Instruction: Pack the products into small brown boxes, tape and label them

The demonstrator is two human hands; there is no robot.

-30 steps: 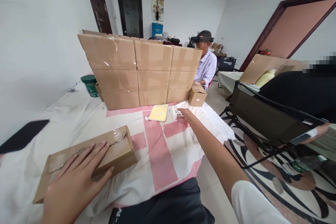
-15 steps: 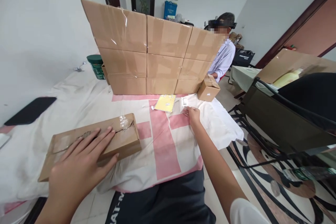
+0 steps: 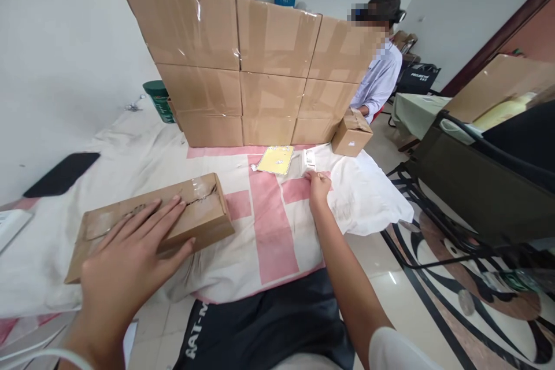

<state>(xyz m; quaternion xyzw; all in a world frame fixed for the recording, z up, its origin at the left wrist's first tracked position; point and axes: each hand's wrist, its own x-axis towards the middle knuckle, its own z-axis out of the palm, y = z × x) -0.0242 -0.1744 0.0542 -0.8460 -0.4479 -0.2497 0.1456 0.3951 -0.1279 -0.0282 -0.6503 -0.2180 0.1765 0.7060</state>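
Observation:
My left hand (image 3: pixel 134 245) lies flat with its fingers spread on a long cardboard box (image 3: pixel 208 222) at the left front of the table. The box is taped and its top is torn in places. At the middle right, my right hand (image 3: pixel 319 188) is closed in a pinch at the near edge of a small white piece (image 3: pixel 309 161) with a grey mark on it; its exact kind is too small to tell. Beside that piece, to the left, a yellow card (image 3: pixel 276 161) with small white patches rests on the cloth.
A wall of taped cardboard boxes (image 3: pixel 269 92) stands at the back. A small carton (image 3: pixel 352 133) is at its right end, a green tub (image 3: pixel 159 101) at its left. A black flat object (image 3: pixel 63 174) lies far left. Another person (image 3: pixel 379 69) sits behind; a folding chair (image 3: pixel 489 185) stands right.
The view has shifted slightly. My right hand has moved a little with the small white piece, which now shows more plainly. My left hand stays on the box.

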